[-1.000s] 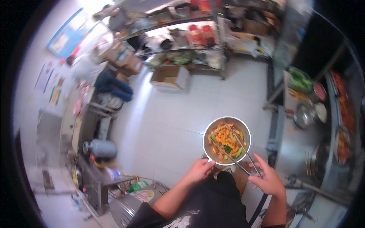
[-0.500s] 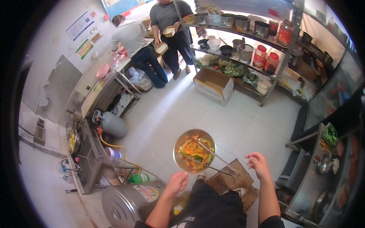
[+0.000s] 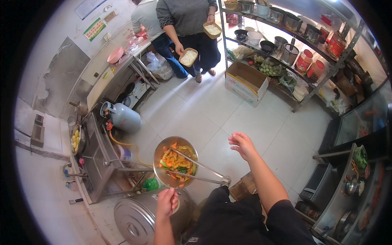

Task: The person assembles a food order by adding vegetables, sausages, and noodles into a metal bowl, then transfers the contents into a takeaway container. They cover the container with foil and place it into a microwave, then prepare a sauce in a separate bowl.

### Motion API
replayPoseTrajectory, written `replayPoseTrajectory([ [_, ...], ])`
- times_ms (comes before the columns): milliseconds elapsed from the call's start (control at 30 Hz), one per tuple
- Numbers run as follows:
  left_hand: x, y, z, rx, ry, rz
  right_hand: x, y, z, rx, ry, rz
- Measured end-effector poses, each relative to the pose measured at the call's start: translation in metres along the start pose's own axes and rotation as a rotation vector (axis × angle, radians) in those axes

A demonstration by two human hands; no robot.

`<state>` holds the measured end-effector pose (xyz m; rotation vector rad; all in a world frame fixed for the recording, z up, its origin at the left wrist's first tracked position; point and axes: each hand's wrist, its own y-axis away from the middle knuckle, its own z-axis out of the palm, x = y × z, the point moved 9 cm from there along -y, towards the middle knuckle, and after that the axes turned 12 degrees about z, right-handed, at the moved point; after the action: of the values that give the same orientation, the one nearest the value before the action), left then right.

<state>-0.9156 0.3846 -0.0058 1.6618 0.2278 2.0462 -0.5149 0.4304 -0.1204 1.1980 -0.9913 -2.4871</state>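
Note:
Low in front of me, my left hand [image 3: 167, 202] is closed at the near rim of a steel mixing bowl [image 3: 161, 150], holding it up over the floor. Orange-coloured cooked food [image 3: 177, 161] with green vegetable pieces fills the bowl. Metal tongs [image 3: 204, 168] rest in it, their joined end sticking out past the right rim. My right hand [image 3: 242, 145] hangs in the air right of the bowl, fingers apart and bent a little, with nothing in it. Ahead, a person in a striped top [image 3: 181, 18] holds two open boxes of white rice [image 3: 189, 58].
A lidded steel drum [image 3: 132, 220] stands by my left arm. Further left are a gas cylinder [image 3: 125, 118] and a steel stand. An open cardboard box [image 3: 247, 83] sits before the pot shelves [image 3: 281, 61]. Another person [image 3: 147, 18] bends at the side table. A counter [image 3: 335, 196] runs at right.
My left hand and the bowl with the tongs have moved left. My right hand has swung up and left. The person with the boxes has come closer and spread them apart.

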Motion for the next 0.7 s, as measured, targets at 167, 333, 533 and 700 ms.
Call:
replayPoseTrajectory([
  [167,0.007,0.008,-0.022,0.044,0.041,0.013,0.002,-0.042,0.020,0.014,-0.040,0.000],
  [333,0.005,0.011,-0.028,0.012,0.051,-0.004,-0.014,-0.070,0.019,0.110,-0.127,-0.089],
  [533,0.006,0.012,-0.018,-0.042,-0.034,-0.025,-0.036,-0.059,0.051,-0.035,-0.316,-0.128],
  [700,0.000,0.012,-0.001,-0.082,-0.089,-0.043,-0.014,-0.018,0.037,-0.117,-0.277,-0.077],
])
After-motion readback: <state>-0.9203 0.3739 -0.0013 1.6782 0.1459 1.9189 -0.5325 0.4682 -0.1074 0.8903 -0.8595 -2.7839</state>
